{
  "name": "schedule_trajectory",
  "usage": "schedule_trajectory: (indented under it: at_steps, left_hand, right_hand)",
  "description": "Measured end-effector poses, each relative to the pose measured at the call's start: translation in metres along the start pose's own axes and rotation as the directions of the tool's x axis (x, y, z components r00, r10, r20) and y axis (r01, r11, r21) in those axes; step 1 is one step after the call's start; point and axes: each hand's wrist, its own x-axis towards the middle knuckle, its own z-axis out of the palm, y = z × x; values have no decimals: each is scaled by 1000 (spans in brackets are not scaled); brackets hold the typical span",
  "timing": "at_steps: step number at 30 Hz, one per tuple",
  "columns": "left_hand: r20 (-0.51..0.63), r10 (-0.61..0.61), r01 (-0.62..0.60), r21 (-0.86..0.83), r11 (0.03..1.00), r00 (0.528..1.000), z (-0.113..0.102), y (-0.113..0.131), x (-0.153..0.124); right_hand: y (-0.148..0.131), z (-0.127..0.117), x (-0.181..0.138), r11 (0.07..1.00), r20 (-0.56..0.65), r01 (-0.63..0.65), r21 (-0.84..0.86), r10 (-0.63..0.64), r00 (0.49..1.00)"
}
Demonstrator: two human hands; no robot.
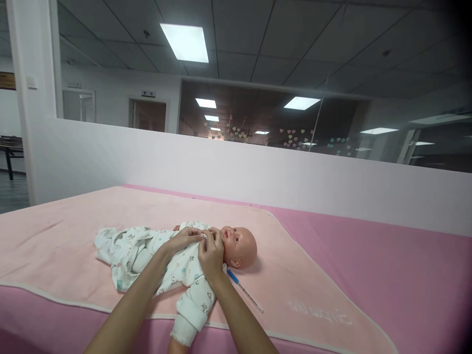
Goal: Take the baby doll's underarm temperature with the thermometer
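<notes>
both sets of fingertips are bunched right at the collar of the baby doll's onesie, just under its chin. the left hand comes in from the chest side with the fingers curled together, pinching a bit of the white printed fabric near the neckline. the right hand sits just beside it, closer to the doll's cheek, fingers folded in tight on the same patch of cloth. looks to me like they're both clamped on the collar edge, probably where a snap or tie sits, though the fastener itself is too small to make out.

the baby doll lies on its back, head toward the right, legs off to the left, which puts the neckline square between the two forearms, so both hands can work the same spot without crossing. one mitten-cuffed sleeve flops toward the near edge of the bed.

a thermometer with a blue end lies on the blanket just beside the doll's near shoulder, close to the right forearm but not touching it, an easy reach from there i'd guess.

everything rests on a pale pink blanket spread over a darker pink mattress, with a low white partition wall behind.
</notes>
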Motion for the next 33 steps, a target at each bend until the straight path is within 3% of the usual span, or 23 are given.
schedule_trajectory:
  at_steps: [13, 28, 33]
  left_hand:
    - [4, -20, 20, -93, 996, 1000, 0, 0, -3]
    - [-4, 2, -3, -155, 988, 1000, 1, 2, -4]
    - [-12, 11, -12, -159, 987, 1000, 1, 1, -3]
  right_hand:
    - [5, -1, 3, 987, 25, -11, 159, 7, 1000]
    - [10, 4, 1, 980, 42, -61, 192, 54, 998]
    - [8, 3, 2, 989, 76, -88, 123, 79, 994]
